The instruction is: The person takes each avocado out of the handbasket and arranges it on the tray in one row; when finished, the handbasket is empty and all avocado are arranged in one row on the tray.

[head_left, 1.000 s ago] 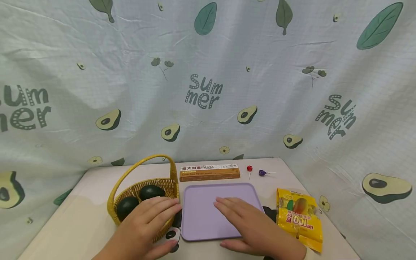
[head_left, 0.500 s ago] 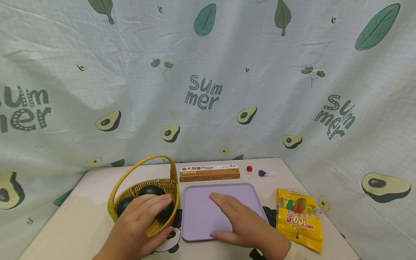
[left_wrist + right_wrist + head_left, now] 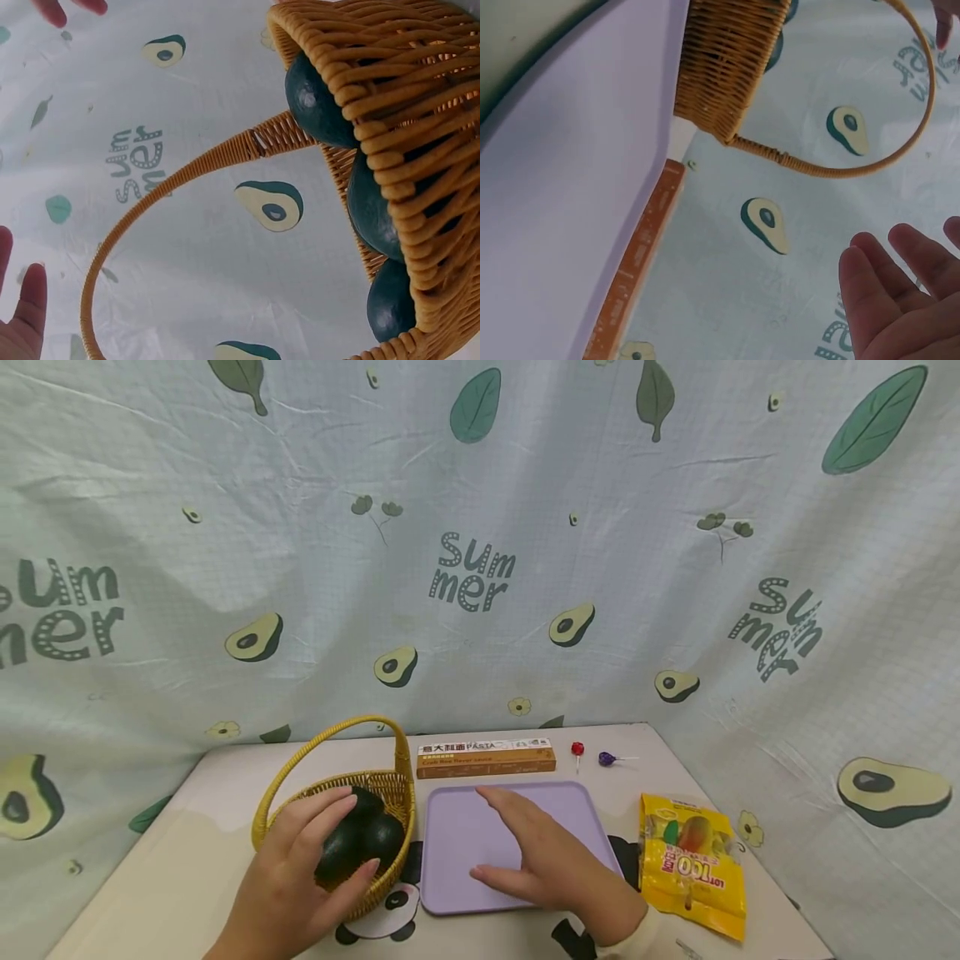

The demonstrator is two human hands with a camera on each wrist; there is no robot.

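Observation:
A yellow-brown wicker basket (image 3: 405, 856) with a tall hoop handle stands at the left in the head view. It holds three glossy, dark green egg-shaped fruits (image 3: 382, 839) that look like avocados. My left hand (image 3: 292, 868), fingers and thumb spread, hovers by the basket's front left side and hides part of it. In the left wrist view, the fruits (image 3: 375, 206) show along the basket's rim. My right hand (image 3: 543, 864) is held over the pale purple tray (image 3: 450, 868), fingers extended and thumb apart. Neither hand holds anything.
Behind the tray lies a long pasta box (image 3: 486, 760). A red lollipop (image 3: 577, 749) and a purple lollipop (image 3: 607, 759) lie to its right. A yellow candy bag (image 3: 692, 864) rests at the right edge. A printed curtain (image 3: 480, 677) hangs behind the table.
My left hand has moved left, uncovering more of the fruits and the basket. My right hand has shifted slightly left, its thumb and fingers wider apart. The objects stay in place.

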